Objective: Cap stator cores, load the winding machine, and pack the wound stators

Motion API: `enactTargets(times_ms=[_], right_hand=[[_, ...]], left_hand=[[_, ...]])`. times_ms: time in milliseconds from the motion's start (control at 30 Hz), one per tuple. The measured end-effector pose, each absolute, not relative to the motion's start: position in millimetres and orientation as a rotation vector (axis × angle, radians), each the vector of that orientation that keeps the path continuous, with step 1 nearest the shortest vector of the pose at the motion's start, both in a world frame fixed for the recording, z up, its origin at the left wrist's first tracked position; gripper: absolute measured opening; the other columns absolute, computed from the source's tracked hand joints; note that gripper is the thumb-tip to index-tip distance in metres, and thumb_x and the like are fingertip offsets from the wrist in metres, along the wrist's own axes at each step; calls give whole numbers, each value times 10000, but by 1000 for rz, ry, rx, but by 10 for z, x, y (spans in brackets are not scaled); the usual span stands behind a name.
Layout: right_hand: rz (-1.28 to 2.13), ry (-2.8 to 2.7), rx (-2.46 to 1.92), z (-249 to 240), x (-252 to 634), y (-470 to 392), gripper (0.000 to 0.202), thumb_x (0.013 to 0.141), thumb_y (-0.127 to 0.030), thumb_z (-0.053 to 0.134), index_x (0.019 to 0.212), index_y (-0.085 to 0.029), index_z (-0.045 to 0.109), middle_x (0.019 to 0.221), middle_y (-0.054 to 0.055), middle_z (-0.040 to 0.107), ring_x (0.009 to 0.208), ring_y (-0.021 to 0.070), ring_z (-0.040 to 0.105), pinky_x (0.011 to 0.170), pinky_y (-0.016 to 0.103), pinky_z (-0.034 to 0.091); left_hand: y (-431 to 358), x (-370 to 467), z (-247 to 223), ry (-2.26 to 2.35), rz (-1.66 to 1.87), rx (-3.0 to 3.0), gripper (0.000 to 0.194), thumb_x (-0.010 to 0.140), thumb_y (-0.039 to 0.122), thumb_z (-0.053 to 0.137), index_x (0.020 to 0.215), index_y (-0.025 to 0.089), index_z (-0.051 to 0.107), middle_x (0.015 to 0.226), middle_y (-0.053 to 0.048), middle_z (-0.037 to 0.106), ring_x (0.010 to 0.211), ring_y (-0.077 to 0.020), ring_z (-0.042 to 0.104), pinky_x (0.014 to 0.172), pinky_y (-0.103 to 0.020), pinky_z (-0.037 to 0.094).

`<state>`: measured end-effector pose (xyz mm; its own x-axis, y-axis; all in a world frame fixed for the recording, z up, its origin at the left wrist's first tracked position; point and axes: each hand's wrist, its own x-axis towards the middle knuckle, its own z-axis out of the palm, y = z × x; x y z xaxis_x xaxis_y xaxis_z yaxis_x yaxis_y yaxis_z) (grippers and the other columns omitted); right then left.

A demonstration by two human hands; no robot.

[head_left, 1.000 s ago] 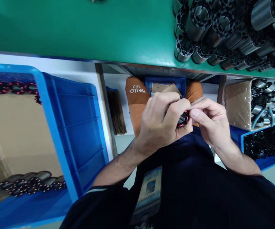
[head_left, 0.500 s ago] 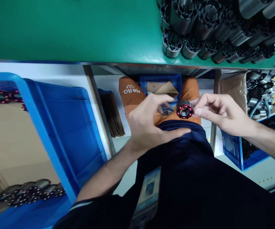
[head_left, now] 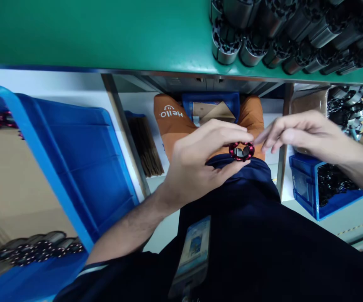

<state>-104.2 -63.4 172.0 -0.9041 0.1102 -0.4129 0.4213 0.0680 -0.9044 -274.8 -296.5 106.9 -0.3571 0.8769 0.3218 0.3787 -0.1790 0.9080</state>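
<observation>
Pinching a red-and-black ring (head_left: pixel 241 158), left hand (head_left: pixel 197 157) grip closed on it, right hand (head_left: pixel 310 136) half-curled, empty, just beside

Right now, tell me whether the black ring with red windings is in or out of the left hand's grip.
In: the left hand holds the black ring with red windings between fingers and thumb.

Cool, moderately bright light, seemingly from above, left a soft sheen on the green tabletop (head_left: pixel 105 35) and pale glints on the metal cylinders (head_left: pixel 296 29). The dark shirt (head_left: pixel 247 239) swallowed detail; the right hand (head_left: pixel 310 136) blurred slightly, and wide-angle stretching distorted the view's outer edges.
</observation>
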Motion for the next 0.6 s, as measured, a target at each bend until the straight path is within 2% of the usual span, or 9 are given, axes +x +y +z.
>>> enactTargets(times_ms=[100, 167, 233, 300, 400, 433, 500, 533, 600], right_hand=[[-2018, 1735, 571, 1627, -1080, -753, 452, 943, -645, 982, 913, -199, 915, 811, 65, 867, 638, 164, 780, 603, 280, 656], [-2014, 1739, 563, 1594, -1105, -811, 481, 887, -665, 1019, 854, -202, 892, 709, 29, 815, 518, 122, 687, 512, 251, 588], [-1911, 1968, 510, 1616, -1122, -836, 492, 929, -705, 969, 851, -230, 870, 678, -13, 787, 479, 96, 629, 476, 243, 548], [-1732, 2239, 433, 1694, -1137, -822, 474, 976, -701, 928, 798, -274, 824, 656, -61, 741, 480, 84, 585, 472, 246, 531], [-1527, 2448, 369, 1854, -1168, -734, 519, 909, -582, 1023, 616, -296, 704, 555, -81, 570, 483, 84, 486, 459, 248, 481], [-1500, 2498, 336, 1896, -1177, -694, 510, 840, -563, 1076, 606, -299, 707, 568, -72, 574, 506, 89, 506, 464, 247, 486], [-1537, 2570, 307, 1930, -1182, -620, 440, 722, -562, 1139, 695, -299, 787, 729, -31, 726, 639, 119, 673, 505, 237, 554], [-1614, 2531, 334, 1919, -1177, -595, 420, 728, -574, 1132, 766, -288, 827, 846, 1, 804, 732, 145, 757, 541, 236, 601], [-1822, 2241, 469, 1847, -1156, -580, 395, 865, -601, 1040, 868, -246, 866, 974, 55, 876, 815, 179, 835, 575, 245, 651]], left_hand=[[-2961, -2675, 1051, 1775, 1614, 1713, 180, 1077, 210, 858, 1217, 317, 820, 1348, -31, 882, 1178, -193, 871, 1026, -323, 737], [-2965, -2631, 1049, 1862, 1661, 1740, 126, 1099, 222, 832, 1169, 326, 818, 1351, -8, 886, 1161, -181, 877, 989, -304, 737], [-2977, -2609, 1055, 1924, 1638, 1689, 93, 1087, 271, 836, 1156, 334, 831, 1326, 4, 896, 1135, -207, 889, 943, -320, 745], [-2987, -2615, 1066, 1883, 1549, 1587, 181, 1022, 293, 863, 1199, 329, 851, 1237, -3, 910, 1041, -234, 899, 885, -342, 754], [-2988, -2662, 1085, 1675, 1422, 1299, 321, 934, 232, 856, 1250, 289, 850, 1073, 6, 908, 866, -215, 883, 818, -334, 761], [-2985, -2681, 1089, 1647, 1413, 1241, 327, 931, 215, 853, 1252, 279, 844, 1074, 5, 908, 862, -207, 880, 831, -333, 764], [-2978, -2713, 1086, 1668, 1461, 1322, 296, 962, 217, 870, 1247, 286, 833, 1145, -8, 910, 966, -221, 891, 909, -362, 771], [-2974, -2723, 1077, 1704, 1491, 1416, 270, 987, 228, 880, 1242, 299, 827, 1207, -18, 906, 1058, -235, 891, 969, -388, 769], [-2963, -2725, 1043, 1746, 1569, 1628, 209, 1038, 236, 866, 1224, 317, 817, 1273, -31, 894, 1149, -230, 875, 1006, -388, 756]])
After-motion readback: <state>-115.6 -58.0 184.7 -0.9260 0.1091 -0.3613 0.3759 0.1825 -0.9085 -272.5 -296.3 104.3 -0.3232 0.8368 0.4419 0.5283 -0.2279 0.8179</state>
